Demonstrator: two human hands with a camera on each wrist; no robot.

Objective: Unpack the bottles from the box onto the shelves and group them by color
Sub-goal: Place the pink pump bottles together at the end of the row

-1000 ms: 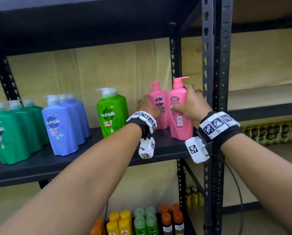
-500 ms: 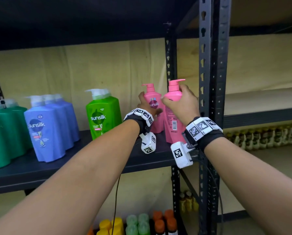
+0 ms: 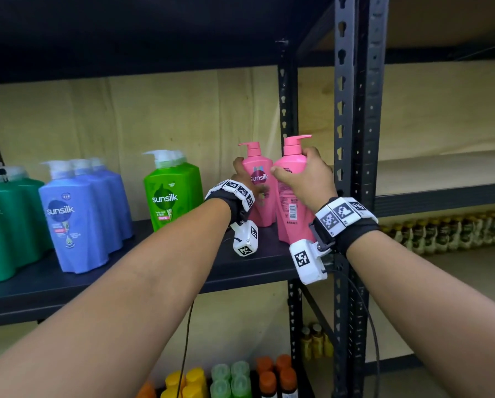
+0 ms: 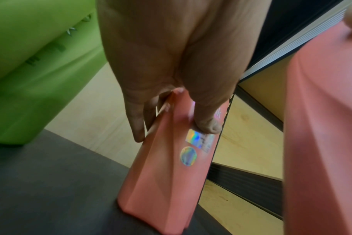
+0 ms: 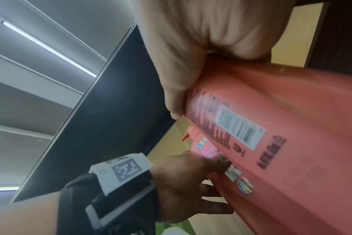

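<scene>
Both hands hold pink bottles on the shelf (image 3: 160, 278): the left hand (image 3: 242, 179) wraps the rear pink bottle (image 3: 259, 185), the right hand (image 3: 305, 175) the front pink bottle (image 3: 291, 208), label backward. Best to turn it forward, flush beside its twin, before letting go.

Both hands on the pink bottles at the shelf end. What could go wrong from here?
1. The right pink bottle stands near the shelf front by the upright post; a nudge from the right hand might tip it off.
2. The left hand turning the left pink bottle could knock its neighbour.
</scene>
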